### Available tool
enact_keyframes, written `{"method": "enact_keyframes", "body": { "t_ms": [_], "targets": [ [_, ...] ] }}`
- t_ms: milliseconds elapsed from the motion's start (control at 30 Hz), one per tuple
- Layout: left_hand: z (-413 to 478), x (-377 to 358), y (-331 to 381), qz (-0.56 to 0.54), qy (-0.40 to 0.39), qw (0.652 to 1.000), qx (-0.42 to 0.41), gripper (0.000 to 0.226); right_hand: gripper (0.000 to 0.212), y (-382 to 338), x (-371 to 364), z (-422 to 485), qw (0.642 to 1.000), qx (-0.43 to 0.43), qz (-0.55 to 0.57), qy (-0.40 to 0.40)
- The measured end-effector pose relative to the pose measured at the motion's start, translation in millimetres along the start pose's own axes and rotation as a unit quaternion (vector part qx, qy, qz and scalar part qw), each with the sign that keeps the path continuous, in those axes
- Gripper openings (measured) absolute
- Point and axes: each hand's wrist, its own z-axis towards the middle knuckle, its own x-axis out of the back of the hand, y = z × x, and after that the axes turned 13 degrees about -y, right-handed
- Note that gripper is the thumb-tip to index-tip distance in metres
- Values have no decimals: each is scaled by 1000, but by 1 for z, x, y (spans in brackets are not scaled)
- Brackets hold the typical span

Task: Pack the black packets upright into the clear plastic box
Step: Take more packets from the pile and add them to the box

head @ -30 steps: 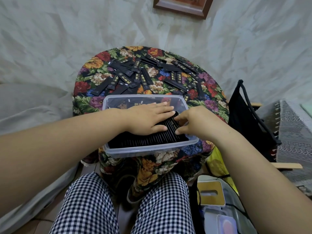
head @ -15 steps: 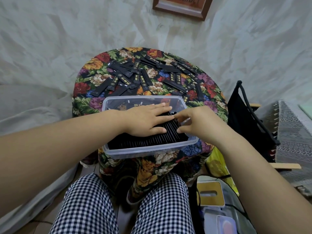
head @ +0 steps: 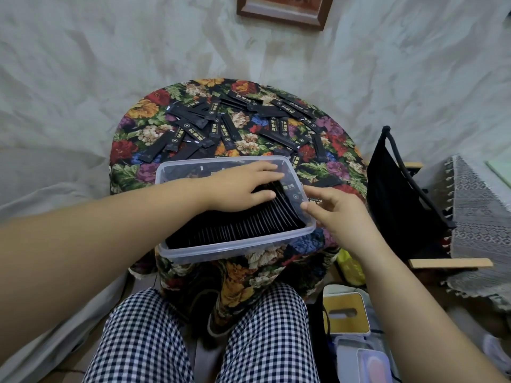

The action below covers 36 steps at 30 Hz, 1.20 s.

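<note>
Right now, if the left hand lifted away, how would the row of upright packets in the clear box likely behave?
The upright packets already lean, so they would probably fan over into the unfilled far end of the clear box. They look thin and light. The left hand lying flat on them seems to be steadying them.

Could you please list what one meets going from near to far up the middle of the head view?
Checked trousers → clear plastic box → packed upright packets → left hand → loose black packets → picture frame.
</note>
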Motion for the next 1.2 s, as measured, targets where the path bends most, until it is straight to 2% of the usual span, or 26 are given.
{"method": "enact_keyframes", "body": {
  "t_ms": [133, 333, 433, 533, 700, 833, 933, 1033, 1200],
  "targets": [
    [10, 2, 3, -55, 23, 997, 48, 49, 29, 6, -3, -1, 999, 8, 31, 5],
    [16, 10, 13, -156, 8, 987, 23, 43, 31, 7, -3, -2, 995, 36, 96, -18],
    [16, 10, 10, -167, 30, 985, 39, 42, 30, 8, -3, -2, 992, 39, 120, -23],
    [15, 8, 3, -138, 40, 987, 71, 42, 30, 9, -3, -1, 992, 39, 120, -21],
    [16, -2, 4, -13, -40, 996, 74, 54, 30, 12, -6, 0, 992, 28, 119, -10],
    [8, -6, 5, 90, -17, 994, 64, 58, 30, 12, -7, 1, 992, 21, 124, -10],
    [2, -9, 7, 152, -39, 987, 42, 61, 30, 11, -10, 2, 989, 14, 148, -13],
    [3, -11, 7, 157, -69, 984, 53, 62, 30, 9, -12, 2, 988, 3, 157, -12],
    [4, -13, 9, 170, -51, 983, 38, 60, 30, 8, -12, -2, 989, -3, 148, -14]
  ]
}}
